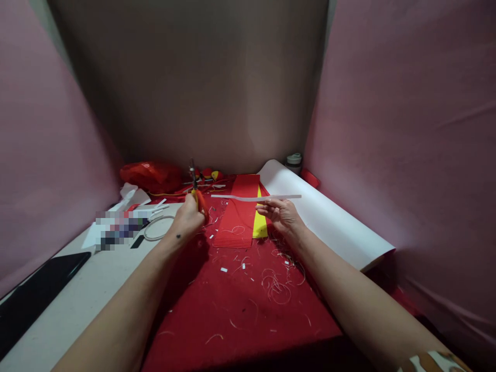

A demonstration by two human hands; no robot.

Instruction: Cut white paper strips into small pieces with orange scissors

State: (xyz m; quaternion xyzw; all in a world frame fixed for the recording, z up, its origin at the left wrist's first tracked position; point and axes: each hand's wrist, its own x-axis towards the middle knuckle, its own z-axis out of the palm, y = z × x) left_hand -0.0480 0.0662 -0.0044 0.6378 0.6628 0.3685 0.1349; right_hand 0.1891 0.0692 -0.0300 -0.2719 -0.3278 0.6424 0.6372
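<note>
My left hand [188, 213] is closed round the handles of a pair of scissors [201, 205], orange-handled, with the blades pointing up and away. Between the fingers of my right hand [285, 217] is a thin white strip [240, 199], held roughly level and stretching out to the left. Under the strip lies a stack of red ridged sheets [236, 227], apart from both hands. A yellow sheet [260, 228] shows along its right side.
Thread ends and white snippets litter the red cloth [217, 310]. A large white paper roll [325, 212] runs along the right. A red bag [151, 175], small red-and-yellow items [216, 175] and a lidded container [294, 161] stand behind. A cable loop [149, 238] lies left.
</note>
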